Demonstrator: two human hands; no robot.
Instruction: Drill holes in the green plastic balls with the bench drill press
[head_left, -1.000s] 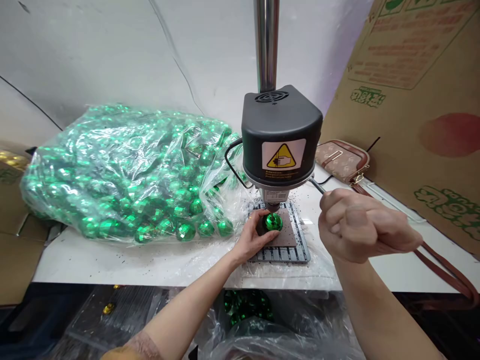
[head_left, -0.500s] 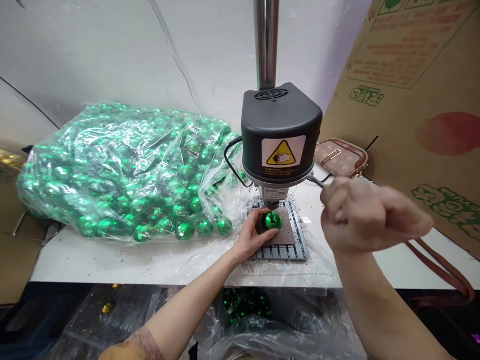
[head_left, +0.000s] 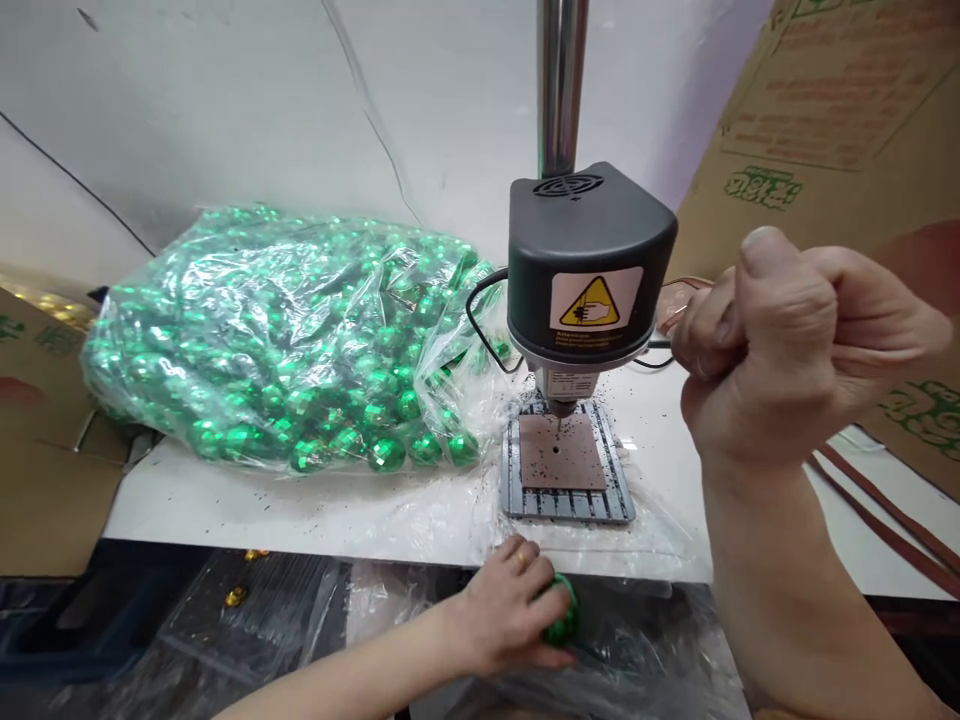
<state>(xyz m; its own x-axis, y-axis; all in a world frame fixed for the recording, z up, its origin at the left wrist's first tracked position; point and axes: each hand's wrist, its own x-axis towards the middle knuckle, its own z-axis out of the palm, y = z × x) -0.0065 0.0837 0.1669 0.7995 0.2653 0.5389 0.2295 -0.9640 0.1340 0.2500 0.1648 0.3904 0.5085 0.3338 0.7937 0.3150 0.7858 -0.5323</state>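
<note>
Below the table's front edge, my left hand (head_left: 510, 605) has its fingers wrapped round a shiny green faceted ball (head_left: 564, 610), over clear plastic sheeting. My right hand (head_left: 787, 350) is a closed fist at the lever (head_left: 658, 346) on the right side of a small black drill press (head_left: 592, 225); most of the lever is hidden by the fist. Under the drill bit (head_left: 558, 424), a brown square board (head_left: 559, 475) with a dark hole lies on the slotted grey base (head_left: 511, 490), scattered with dark chips.
A large clear bag (head_left: 300, 350) of green balls lies left of the press. Cardboard boxes (head_left: 840, 170) stand at right and another box (head_left: 52, 470) at far left. A brown strap (head_left: 885, 510) lies on the white table (head_left: 300, 510). Small gold balls (head_left: 235, 597) sit below.
My left hand has taken the green ball off the board, down and toward me past the table edge. My right fist has risen, with the lever. The view has shifted slightly.
</note>
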